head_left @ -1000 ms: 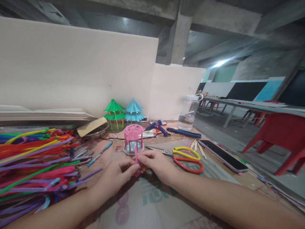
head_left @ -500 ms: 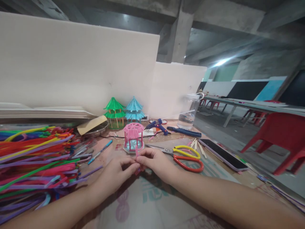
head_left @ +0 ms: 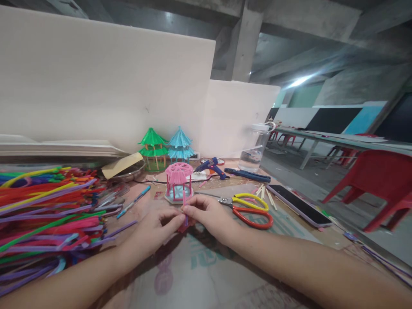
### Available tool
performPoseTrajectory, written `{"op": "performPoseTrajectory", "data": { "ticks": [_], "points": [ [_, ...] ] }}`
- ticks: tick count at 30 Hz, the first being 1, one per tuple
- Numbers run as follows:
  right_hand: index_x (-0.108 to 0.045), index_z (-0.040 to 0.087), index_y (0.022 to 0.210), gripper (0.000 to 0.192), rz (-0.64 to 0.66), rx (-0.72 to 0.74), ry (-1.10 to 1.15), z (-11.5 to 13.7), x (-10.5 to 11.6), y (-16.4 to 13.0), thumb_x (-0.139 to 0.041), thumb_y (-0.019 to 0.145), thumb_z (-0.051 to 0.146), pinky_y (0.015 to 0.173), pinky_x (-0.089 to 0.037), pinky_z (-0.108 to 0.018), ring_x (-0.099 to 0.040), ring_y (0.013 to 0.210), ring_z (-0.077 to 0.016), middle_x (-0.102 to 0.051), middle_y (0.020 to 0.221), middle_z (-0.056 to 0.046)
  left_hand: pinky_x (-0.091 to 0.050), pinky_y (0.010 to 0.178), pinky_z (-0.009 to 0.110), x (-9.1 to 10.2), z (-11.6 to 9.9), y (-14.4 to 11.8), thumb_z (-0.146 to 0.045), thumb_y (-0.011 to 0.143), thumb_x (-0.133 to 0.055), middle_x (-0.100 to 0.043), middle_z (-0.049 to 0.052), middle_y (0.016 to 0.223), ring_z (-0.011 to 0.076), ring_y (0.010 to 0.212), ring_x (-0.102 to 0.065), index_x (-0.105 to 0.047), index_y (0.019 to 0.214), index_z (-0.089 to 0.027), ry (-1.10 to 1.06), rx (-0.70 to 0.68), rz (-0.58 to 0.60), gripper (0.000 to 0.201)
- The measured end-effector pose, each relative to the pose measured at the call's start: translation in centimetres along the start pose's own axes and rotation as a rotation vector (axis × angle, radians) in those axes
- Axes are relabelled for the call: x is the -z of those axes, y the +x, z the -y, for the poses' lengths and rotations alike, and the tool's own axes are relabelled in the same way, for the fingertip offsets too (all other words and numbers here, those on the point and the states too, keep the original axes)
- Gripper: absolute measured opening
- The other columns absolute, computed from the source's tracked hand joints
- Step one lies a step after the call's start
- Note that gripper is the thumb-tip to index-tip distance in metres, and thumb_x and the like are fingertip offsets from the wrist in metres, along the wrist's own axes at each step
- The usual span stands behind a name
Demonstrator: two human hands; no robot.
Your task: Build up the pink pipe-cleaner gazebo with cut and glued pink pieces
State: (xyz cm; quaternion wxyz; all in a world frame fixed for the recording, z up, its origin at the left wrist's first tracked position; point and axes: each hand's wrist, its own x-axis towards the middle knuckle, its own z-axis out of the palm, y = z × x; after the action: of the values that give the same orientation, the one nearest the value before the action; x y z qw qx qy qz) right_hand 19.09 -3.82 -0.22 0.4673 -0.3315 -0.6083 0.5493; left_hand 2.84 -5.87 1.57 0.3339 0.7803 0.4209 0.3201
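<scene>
At the middle of the table, my left hand (head_left: 162,224) and my right hand (head_left: 210,213) meet, fingertips pinched together on a small pink pipe-cleaner piece (head_left: 184,197). One end of it sticks up above my fingers and more pink shows below them; its full shape is hidden. Just behind my hands stands a pink model pavilion (head_left: 179,171) with upright posts on a pale blue and white base. Scissors (head_left: 252,218) with yellow and red handles lie to the right of my right hand.
Bundled colourful pipe cleaners (head_left: 48,219) cover the left side. Behind are a green model pavilion (head_left: 152,137), a blue one (head_left: 180,138), a glue gun (head_left: 210,167) and a water bottle (head_left: 252,150). A pen (head_left: 133,201) lies left, a phone (head_left: 299,204) right.
Both hands keep their pinch on the pink piece, which has shifted slightly between the fingers. The whole view has moved a little, with the table items appearing slightly higher.
</scene>
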Motion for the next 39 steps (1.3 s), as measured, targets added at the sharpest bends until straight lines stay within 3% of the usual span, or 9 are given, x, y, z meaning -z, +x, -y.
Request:
{"op": "performPoseTrajectory", "data": {
  "ticks": [3, 6, 11, 15, 22, 26, 30, 39],
  "points": [
    [-0.059, 0.018, 0.071, 0.032, -0.015, -0.001, -0.004, -0.07, 0.02, 0.01, -0.073, 0.063, 0.045, 0.060, -0.042, -0.023, -0.052, 0.062, -0.0104, -0.058, 0.068, 0.002, -0.046, 0.057, 0.023, -0.03, 0.06, 0.23, -0.040, 0.080, -0.053, -0.067, 0.001, 0.067, 0.0153, 0.063, -0.058, -0.068, 0.075, -0.018, -0.015, 0.008, -0.066, 0.028],
    [-0.058, 0.018, 0.071, 0.032, -0.022, 0.001, -0.015, -0.14, 0.06, -0.02, -0.073, 0.063, 0.045, 0.061, -0.044, -0.025, -0.054, 0.064, -0.0120, -0.059, 0.070, 0.001, -0.049, 0.063, 0.025, 0.05, 0.26, 0.35, -0.038, 0.078, -0.056, -0.071, 0.003, 0.077, 0.0175, 0.069, -0.062, -0.070, 0.086, -0.018, -0.079, 0.037, -0.075, 0.026],
    [-0.059, 0.018, 0.070, 0.026, -0.023, 0.006, -0.067, -0.04, 0.04, -0.12, -0.071, 0.065, 0.041, 0.059, -0.042, -0.025, -0.053, 0.062, -0.0115, -0.058, 0.067, 0.001, -0.047, 0.061, 0.025, 0.21, 0.70, 0.34, -0.039, 0.078, -0.057, -0.070, 0.003, 0.071, 0.0166, 0.065, -0.061, -0.072, 0.080, -0.016, -0.091, 0.080, 0.004, 0.028],
    [-0.061, 0.018, 0.070, 0.027, -0.029, 0.003, -0.060, 0.24, -0.09, -0.17, -0.073, 0.064, 0.041, 0.061, -0.044, -0.026, -0.054, 0.064, -0.0123, -0.060, 0.069, 0.000, -0.044, 0.057, 0.023, 0.07, 0.54, 0.20, -0.039, 0.078, -0.057, -0.068, 0.001, 0.067, 0.0146, 0.062, -0.058, -0.071, 0.075, -0.016, -0.098, 0.084, -0.002, 0.028],
    [-0.061, 0.015, 0.070, 0.043, 0.076, -0.050, 0.113, 0.66, -0.05, -0.04, -0.068, 0.064, 0.057, 0.054, -0.041, -0.023, -0.050, 0.051, -0.0083, -0.054, 0.056, 0.004, -0.045, 0.060, 0.024, 0.03, 0.09, 0.29, -0.044, 0.075, -0.060, -0.069, 0.003, 0.067, 0.0147, 0.062, -0.059, -0.068, 0.068, -0.015, -0.261, 0.134, 0.008, 0.031],
    [-0.062, 0.015, 0.084, 0.041, 0.056, -0.076, 0.125, 0.29, -0.03, 0.12, -0.075, 0.061, 0.047, 0.054, -0.041, -0.022, -0.050, 0.051, -0.0067, -0.058, 0.062, 0.004, -0.046, 0.060, 0.024, 0.11, -0.01, 0.61, -0.049, 0.066, -0.068, -0.068, 0.003, 0.063, 0.0147, 0.059, -0.059, -0.067, 0.064, -0.014, -0.388, 0.202, -0.016, 0.035],
    [-0.057, 0.017, 0.084, 0.036, 0.059, -0.065, 0.151, -0.01, -0.12, 0.22, -0.074, 0.064, 0.041, 0.051, -0.042, -0.021, -0.051, 0.051, -0.0067, -0.058, 0.064, 0.005, -0.047, 0.062, 0.025, -0.03, 0.21, 0.77, -0.050, 0.063, -0.071, -0.069, 0.004, 0.064, 0.0158, 0.062, -0.060, -0.068, 0.066, -0.014, -0.479, 0.234, 0.000, 0.036],
    [-0.054, 0.017, 0.083, 0.034, 0.067, -0.044, 0.133, 0.03, -0.32, 0.23, -0.072, 0.065, 0.039, 0.049, -0.040, -0.019, -0.049, 0.050, -0.0055, -0.055, 0.062, 0.006, -0.048, 0.061, 0.025, -0.08, 0.44, 0.79, -0.050, 0.068, -0.067, -0.069, 0.004, 0.065, 0.0150, 0.061, -0.060, -0.068, 0.066, -0.014, -0.400, 0.175, -0.008, 0.035]
  ]
}}
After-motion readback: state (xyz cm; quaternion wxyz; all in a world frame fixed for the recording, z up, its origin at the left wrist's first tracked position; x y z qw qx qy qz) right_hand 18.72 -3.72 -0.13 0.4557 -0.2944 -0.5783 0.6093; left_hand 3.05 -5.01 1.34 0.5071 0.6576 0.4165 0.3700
